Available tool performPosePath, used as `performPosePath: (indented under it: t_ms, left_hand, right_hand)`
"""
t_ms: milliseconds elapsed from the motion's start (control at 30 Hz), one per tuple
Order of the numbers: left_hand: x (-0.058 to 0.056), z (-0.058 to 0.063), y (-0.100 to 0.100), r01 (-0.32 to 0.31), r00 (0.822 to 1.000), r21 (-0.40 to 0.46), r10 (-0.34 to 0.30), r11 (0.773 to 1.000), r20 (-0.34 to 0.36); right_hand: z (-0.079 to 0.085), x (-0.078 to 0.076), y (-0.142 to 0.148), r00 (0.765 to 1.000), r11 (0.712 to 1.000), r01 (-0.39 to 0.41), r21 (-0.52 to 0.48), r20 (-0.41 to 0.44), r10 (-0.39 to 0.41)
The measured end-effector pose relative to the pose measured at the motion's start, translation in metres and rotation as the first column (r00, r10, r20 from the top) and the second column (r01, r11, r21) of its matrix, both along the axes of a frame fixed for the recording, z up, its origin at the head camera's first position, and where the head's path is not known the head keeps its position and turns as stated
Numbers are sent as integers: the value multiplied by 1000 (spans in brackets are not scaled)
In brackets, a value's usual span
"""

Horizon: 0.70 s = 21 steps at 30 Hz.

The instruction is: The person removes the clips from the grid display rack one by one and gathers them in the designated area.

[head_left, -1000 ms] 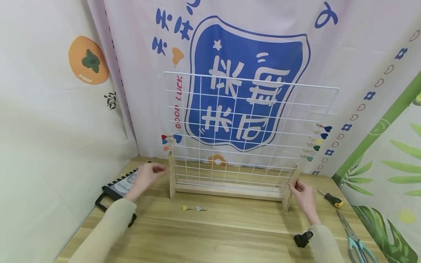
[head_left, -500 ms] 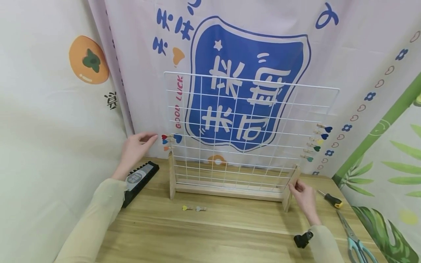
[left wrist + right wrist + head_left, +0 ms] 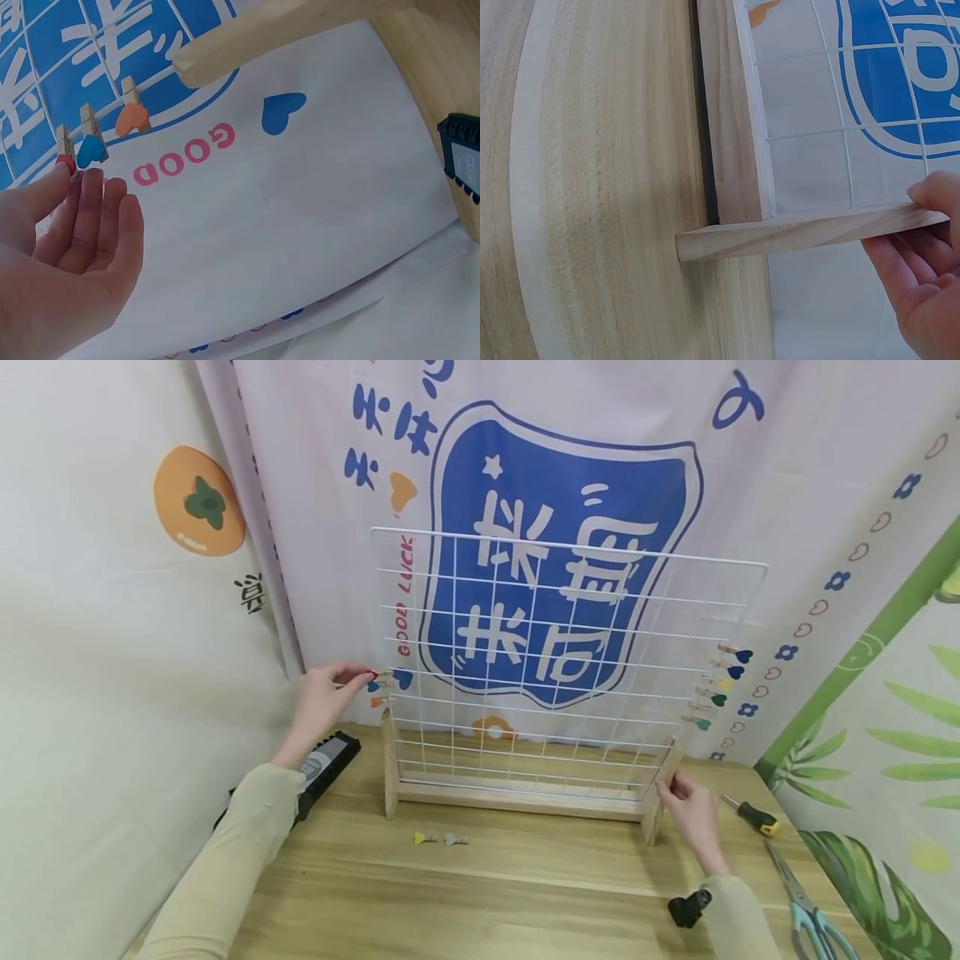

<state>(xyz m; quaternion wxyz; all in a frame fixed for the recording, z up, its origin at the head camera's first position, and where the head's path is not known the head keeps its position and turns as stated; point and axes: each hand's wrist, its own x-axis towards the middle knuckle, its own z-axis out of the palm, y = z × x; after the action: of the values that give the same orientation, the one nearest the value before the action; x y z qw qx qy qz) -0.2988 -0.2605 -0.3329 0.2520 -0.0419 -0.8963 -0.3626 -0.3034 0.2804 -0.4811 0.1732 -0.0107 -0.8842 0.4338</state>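
My left hand (image 3: 318,697) is at the left edge of a white wire grid (image 3: 570,547), pinching a small clothespin with a red heart (image 3: 64,160) between thumb and fingers. Beside it on the grid's edge are clothespins with a blue heart (image 3: 91,151) and an orange heart (image 3: 133,120). The grid stands in a wooden base (image 3: 517,802). My right hand (image 3: 693,817) grips the right wooden upright (image 3: 795,233), thumb on one side and fingers on the other. Several heart clothespins (image 3: 717,699) hang along the grid's right edge.
On the table (image 3: 465,902) in front of the base lie a yellow heart clothespin (image 3: 420,838) and a silvery one (image 3: 452,839). A screwdriver (image 3: 759,818) and scissors (image 3: 801,902) lie at the right. A black-and-grey object with a ridged edge (image 3: 330,768) sits behind the left forearm.
My left hand has risen from beside the left upright to the clothespins, then moved right and taken hold of the red-heart one. My right hand stays on the upright.
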Motion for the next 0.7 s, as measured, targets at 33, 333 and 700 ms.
performPosePath:
  t_ms: [33, 333, 700]
  left_hand:
    - [0, 0, 0, -5, 1000, -7, 5, 1000, -12]
    - [-3, -2, -2, -27, 997, -16, 26, 999, -73]
    - [9, 3, -13, -46, 993, 4, 46, 999, -108]
  right_hand:
    - [0, 0, 0, 1000, 1000, 3, 0, -3, -3]
    - [1, 0, -2, 1000, 1000, -3, -8, -9, 3]
    - [1, 0, -2, 1000, 1000, 3, -8, 2, -3]
